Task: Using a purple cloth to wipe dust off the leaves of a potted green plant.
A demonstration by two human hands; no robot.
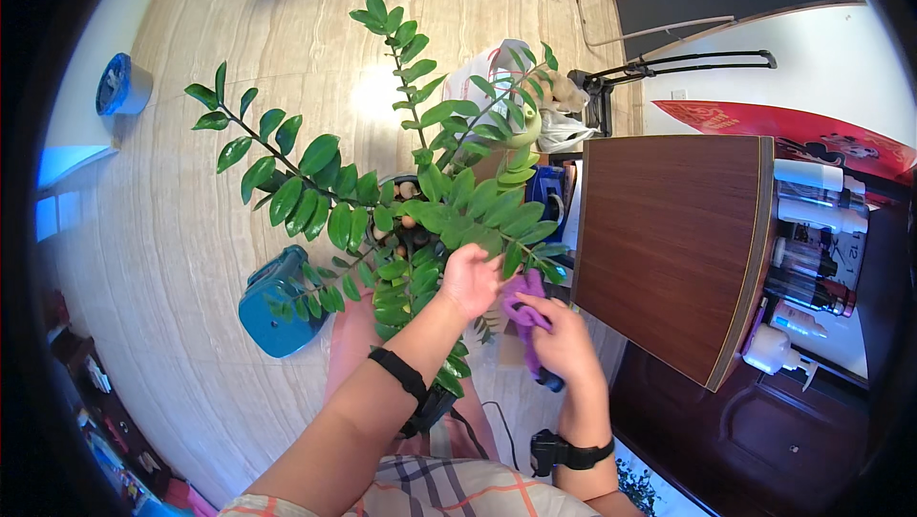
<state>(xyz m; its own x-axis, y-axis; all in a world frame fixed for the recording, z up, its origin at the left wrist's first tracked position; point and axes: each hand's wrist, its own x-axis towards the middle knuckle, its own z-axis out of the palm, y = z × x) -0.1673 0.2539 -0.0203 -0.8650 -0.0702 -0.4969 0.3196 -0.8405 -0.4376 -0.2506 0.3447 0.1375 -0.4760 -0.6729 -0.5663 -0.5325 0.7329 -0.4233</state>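
Note:
A leafy green potted plant (430, 216) with long stems spreads out before me, pebbles showing in its dark pot. My left hand (474, 280), palm turned up, is under the leaves of a stem reaching right; its fingertips are partly hidden, so its hold on a leaf cannot be made out. My right hand (562, 338) grips a purple cloth (526, 313), whose upper end touches or nearly touches the leaves at that stem's tip. A dark object shows at the cloth's lower end, below my right hand. Black straps are on both my forearms.
A teal plastic bin or stool (276, 309) stands on the floor left of the plant. To the right is a brown wooden cabinet top (666, 245) with bottles (809, 194) beyond its edge. Bags (562, 130) and a black folding trolley (602, 98) lie behind. A thin cable (505, 424) runs below.

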